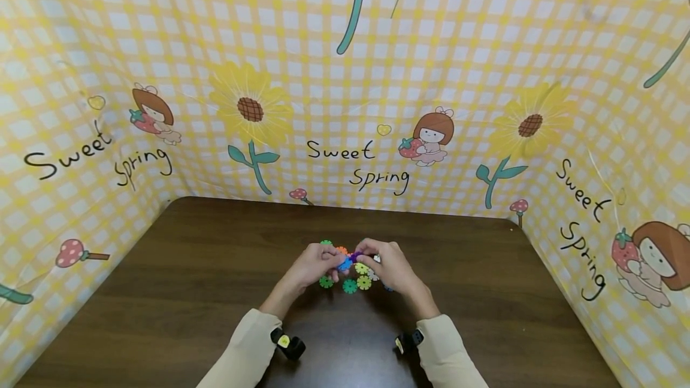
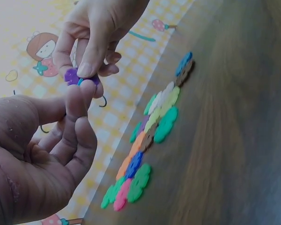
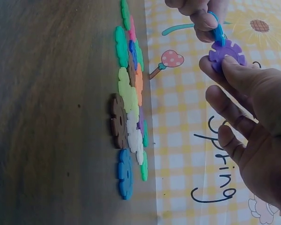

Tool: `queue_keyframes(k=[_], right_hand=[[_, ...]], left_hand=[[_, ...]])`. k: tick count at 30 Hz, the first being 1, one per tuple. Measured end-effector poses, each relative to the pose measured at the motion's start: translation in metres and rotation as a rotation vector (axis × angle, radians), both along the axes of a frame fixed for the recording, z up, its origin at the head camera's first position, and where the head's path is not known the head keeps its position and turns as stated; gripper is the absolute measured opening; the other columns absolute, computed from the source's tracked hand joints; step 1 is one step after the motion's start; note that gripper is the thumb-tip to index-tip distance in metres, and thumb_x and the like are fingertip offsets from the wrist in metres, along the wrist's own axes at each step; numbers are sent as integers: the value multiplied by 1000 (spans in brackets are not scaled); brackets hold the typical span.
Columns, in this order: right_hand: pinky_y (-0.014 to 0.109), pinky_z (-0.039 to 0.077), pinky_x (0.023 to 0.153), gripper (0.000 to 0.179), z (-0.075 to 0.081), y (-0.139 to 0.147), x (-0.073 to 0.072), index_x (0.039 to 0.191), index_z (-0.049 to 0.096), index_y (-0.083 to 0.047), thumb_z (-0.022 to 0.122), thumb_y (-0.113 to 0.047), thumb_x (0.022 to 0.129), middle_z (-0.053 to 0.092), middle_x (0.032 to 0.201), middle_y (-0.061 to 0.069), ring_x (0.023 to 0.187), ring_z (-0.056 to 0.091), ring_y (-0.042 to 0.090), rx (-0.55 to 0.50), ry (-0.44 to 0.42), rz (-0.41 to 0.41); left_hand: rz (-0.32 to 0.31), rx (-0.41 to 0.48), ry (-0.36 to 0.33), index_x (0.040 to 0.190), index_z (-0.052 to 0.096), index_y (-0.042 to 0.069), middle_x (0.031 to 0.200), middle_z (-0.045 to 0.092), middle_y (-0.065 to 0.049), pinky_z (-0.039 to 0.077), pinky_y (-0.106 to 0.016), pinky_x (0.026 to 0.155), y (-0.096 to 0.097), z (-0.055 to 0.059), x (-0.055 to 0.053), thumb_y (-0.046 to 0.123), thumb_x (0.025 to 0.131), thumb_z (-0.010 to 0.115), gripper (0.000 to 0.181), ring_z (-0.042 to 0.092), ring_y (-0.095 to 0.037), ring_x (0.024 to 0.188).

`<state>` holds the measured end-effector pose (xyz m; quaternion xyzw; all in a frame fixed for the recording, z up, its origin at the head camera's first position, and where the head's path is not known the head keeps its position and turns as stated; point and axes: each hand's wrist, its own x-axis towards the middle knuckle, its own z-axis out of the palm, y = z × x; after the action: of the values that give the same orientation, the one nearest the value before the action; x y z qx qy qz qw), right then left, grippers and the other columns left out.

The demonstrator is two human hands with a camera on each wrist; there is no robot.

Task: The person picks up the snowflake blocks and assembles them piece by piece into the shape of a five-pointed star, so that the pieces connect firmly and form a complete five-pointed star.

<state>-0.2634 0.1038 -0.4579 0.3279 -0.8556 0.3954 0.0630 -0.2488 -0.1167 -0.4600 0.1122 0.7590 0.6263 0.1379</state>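
My left hand [image 1: 312,266] pinches a bright blue snowflake disc [image 1: 345,264] between thumb and fingers. In my right hand [image 1: 392,266], thumb and forefinger grip a purple snowflake disc [image 3: 215,57] with a notched edge. The two discs meet edge to edge at right angles in the right wrist view, the blue one [image 3: 218,34] at the purple one's notches. Both hands hold them up over the loose discs, fingertips almost together. The remaining right fingers are spread and loosely bent. In the left wrist view, fingertips cover most of the blue disc.
Several loose snowflake discs lie flat in a cluster on the dark wooden table [image 1: 215,292], among them a green disc [image 1: 350,286], a brown disc [image 3: 116,122] and a blue disc [image 3: 125,174]. A yellow checked cloth [image 1: 334,94] hangs around the table's back and sides.
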Motion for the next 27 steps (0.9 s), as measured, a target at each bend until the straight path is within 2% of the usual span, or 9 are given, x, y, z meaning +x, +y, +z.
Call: queue_keyframes(k=[6, 11, 18, 22, 27], right_hand=[[31, 57, 78, 4, 3, -1, 1, 97, 70, -14, 67, -11, 96, 75, 94, -4, 94, 72, 15, 12, 81, -1], [29, 56, 74, 4, 5, -2, 0, 97, 70, -14, 67, -12, 97, 75, 94, -2, 91, 72, 13, 23, 108, -10], [29, 56, 74, 5, 6, -3, -2, 98, 71, -15, 66, -13, 97, 74, 94, -3, 90, 71, 12, 52, 117, -25], [32, 56, 76, 5, 5, -2, -2, 98, 72, -15, 68, -11, 96, 74, 94, -2, 91, 71, 14, 66, 132, -23], [33, 56, 80, 6, 1, 3, -1, 99, 70, -15, 67, -11, 96, 73, 96, -3, 94, 71, 15, 62, 55, -15]], left_hand=[[56, 45, -41, 108, 65, -8, 81, 73, -11, 57, -35, 70, 4, 2, 0, 12, 103, 58, 22, 60, -10, 60], [88, 112, -75, 107, 63, -9, 81, 72, -12, 54, -24, 63, 9, 2, 0, 9, 103, 56, 20, 59, -10, 59], [131, 139, -84, 107, 62, -9, 83, 73, -16, 52, -24, 62, 14, 1, 0, 8, 102, 58, 19, 59, -10, 58], [112, 128, -82, 108, 61, -10, 82, 73, -14, 52, -24, 62, 13, -1, 0, 8, 102, 57, 19, 61, -11, 59], [27, 87, -69, 115, 62, -11, 86, 74, -14, 57, -31, 69, 11, -4, 0, 10, 102, 57, 25, 64, -11, 62]])
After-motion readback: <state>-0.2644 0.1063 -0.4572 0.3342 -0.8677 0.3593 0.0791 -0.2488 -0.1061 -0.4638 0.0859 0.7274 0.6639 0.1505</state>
